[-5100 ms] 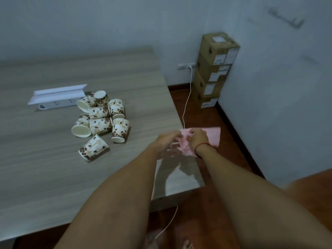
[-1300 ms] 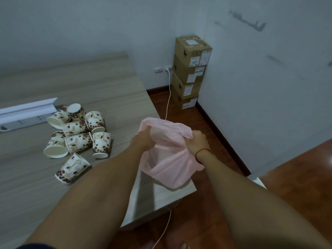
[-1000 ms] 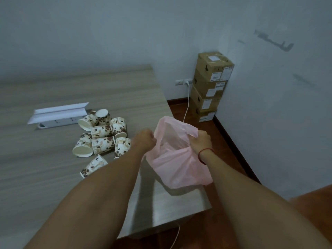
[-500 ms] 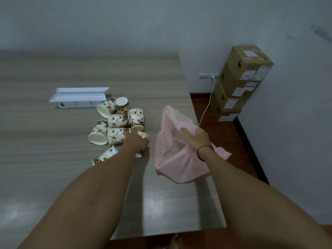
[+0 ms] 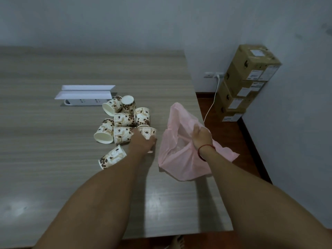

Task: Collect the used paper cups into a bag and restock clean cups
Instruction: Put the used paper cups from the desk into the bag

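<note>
Several used paper cups (image 5: 124,121) with a coffee-bean print lie jumbled on the wooden table (image 5: 53,150). My left hand (image 5: 142,141) is closed around one upside-down cup (image 5: 148,133) at the right edge of the pile. A pink plastic bag (image 5: 181,159) rests on the table to the right of the cups, its mouth held open by my right hand (image 5: 201,136), which grips the bag's rim. One more cup (image 5: 112,157) lies on its side just left of my left forearm.
A white power strip (image 5: 84,101) under a folded white paper (image 5: 86,91) sits behind the cups. Stacked cardboard boxes (image 5: 246,83) stand on the floor by the right wall, next to a wall socket with a white cable (image 5: 212,101). The table's right edge is near the bag.
My left hand let go of the bag and reached left to the cup pile, closing on a cup. The right hand keeps the bag, which now rests on the table.
</note>
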